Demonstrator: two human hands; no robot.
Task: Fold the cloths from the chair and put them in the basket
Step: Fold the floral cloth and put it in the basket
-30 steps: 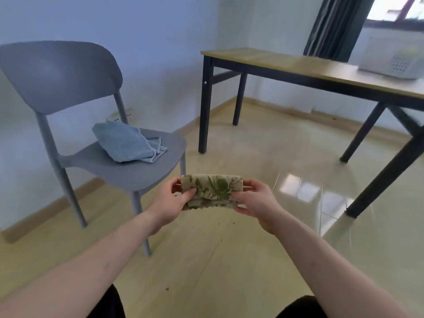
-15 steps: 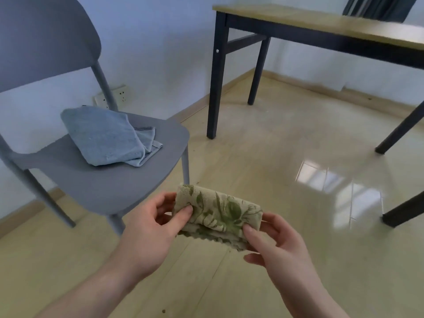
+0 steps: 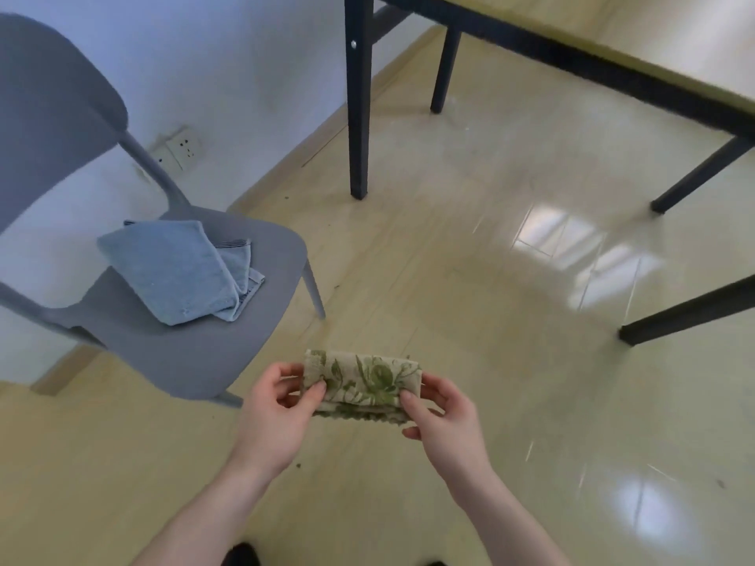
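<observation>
Since a moment ago the view has tipped downward; left hand (image 3: pixel 273 406) and right hand (image 3: pixel 443 418) pinch the ends of the folded floral cloth (image 3: pixel 362 381) above the floor, seemingly level. Blue towel (image 3: pixel 179 271) lies on the chair (image 3: pixel 228 332).

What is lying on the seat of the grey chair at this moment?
One blue cloth, loosely folded, lies on the grey chair seat, a striped edge showing at its right. Whatever might be beneath it is covered.

Bare forearms, no sleeves; dark clothing (image 3: pixel 241 555) below.
</observation>
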